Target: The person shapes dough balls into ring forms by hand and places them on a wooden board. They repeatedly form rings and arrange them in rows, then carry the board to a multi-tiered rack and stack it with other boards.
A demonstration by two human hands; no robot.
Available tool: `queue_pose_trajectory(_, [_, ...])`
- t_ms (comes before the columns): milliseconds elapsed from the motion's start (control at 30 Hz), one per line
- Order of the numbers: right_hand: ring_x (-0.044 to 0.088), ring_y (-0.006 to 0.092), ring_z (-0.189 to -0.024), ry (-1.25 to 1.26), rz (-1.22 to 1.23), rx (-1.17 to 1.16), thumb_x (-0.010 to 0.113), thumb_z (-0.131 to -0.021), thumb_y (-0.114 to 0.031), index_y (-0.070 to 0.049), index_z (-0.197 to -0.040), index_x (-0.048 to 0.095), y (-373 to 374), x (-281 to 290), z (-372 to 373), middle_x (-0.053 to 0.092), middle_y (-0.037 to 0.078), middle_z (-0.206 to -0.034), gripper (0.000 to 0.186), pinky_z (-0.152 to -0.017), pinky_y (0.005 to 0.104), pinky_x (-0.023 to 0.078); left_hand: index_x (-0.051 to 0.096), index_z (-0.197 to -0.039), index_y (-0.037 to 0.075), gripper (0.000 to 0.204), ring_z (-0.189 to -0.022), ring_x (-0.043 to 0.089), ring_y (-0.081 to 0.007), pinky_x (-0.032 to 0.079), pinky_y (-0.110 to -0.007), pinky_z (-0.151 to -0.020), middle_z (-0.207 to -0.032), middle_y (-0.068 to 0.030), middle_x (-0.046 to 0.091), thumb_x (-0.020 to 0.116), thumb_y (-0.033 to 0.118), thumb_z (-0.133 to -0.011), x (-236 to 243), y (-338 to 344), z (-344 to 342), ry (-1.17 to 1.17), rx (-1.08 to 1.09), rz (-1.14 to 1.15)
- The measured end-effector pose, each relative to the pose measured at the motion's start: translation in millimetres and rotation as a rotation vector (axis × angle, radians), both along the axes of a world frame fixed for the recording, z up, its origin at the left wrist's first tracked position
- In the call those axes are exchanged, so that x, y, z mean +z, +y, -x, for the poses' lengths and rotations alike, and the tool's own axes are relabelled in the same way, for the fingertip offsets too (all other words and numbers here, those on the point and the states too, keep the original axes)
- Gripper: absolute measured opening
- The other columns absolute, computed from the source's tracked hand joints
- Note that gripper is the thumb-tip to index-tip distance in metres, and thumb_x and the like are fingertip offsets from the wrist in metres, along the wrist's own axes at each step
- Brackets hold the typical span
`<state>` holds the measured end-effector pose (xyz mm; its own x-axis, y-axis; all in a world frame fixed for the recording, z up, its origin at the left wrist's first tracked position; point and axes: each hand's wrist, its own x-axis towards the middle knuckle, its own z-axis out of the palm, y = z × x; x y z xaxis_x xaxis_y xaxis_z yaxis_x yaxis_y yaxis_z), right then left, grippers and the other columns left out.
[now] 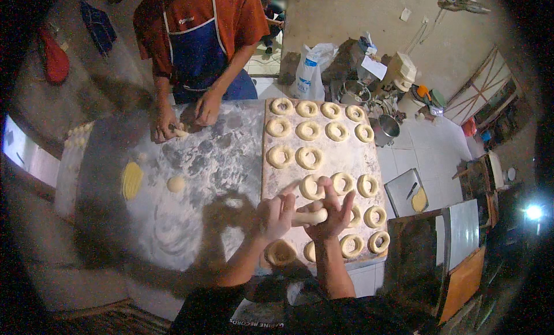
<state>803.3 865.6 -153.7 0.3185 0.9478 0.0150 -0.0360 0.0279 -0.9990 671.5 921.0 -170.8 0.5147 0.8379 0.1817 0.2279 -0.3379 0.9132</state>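
Observation:
Above the floured board I have a short, thick roll of pale dough between my two hands. My left hand curls its fingers around the roll's left end. The right end lies against the palm and fingers of my right hand, whose fingertips are partly stretched out. Rows of dough rings lie on the board around and under my hands; a far one is in full view, while some nearer ones are partly covered by my hands and forearms.
Left of the board stretches a flour-dusted metal table with a dough ball and a flat yellow dough sheet. Across it, a co-worker in a blue apron handles a small dough piece. A metal pot and a tray stand to the right.

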Motion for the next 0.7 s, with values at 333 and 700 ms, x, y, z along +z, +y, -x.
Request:
queue_pose_trajectory(333, [0.059, 0.0185, -0.081, 0.011, 0.04, 0.089, 0.047, -0.099, -0.037, -0.01, -0.134, 0.044, 7.5, 12.5, -33.2, 0.056, 0.011, -0.11, 0.044, -0.069, 0.0342, 0.051, 0.061, -0.11, 0.004, 0.044, -0.075, 0.064, -0.0239, 0.049, -0.039, -0.069, -0.08, -0.0169, 0.063, 0.032, 0.037, -0.106, 3.4, 9.5, -18.2, -0.071, 0.085, 0.037])
queue_pose_trajectory(700, [0.062, 0.0323, -0.078, -0.093, 0.283, -0.022, 0.063, -0.093, -0.037, -0.007, -0.146, 0.024, 86.6, -10.5, -36.8, 0.061, 0.021, -0.092, 0.073, -0.067, 0.0415, 0.052, 0.049, -0.134, 0.006, 0.063, -0.11, 0.062, -0.0366, 0.046, -0.045, -0.096, -0.117, -0.0286, 0.062, 0.039, 0.056, -0.097, -49.2, 127.1, -15.9, 0.409, 0.338, 0.352])
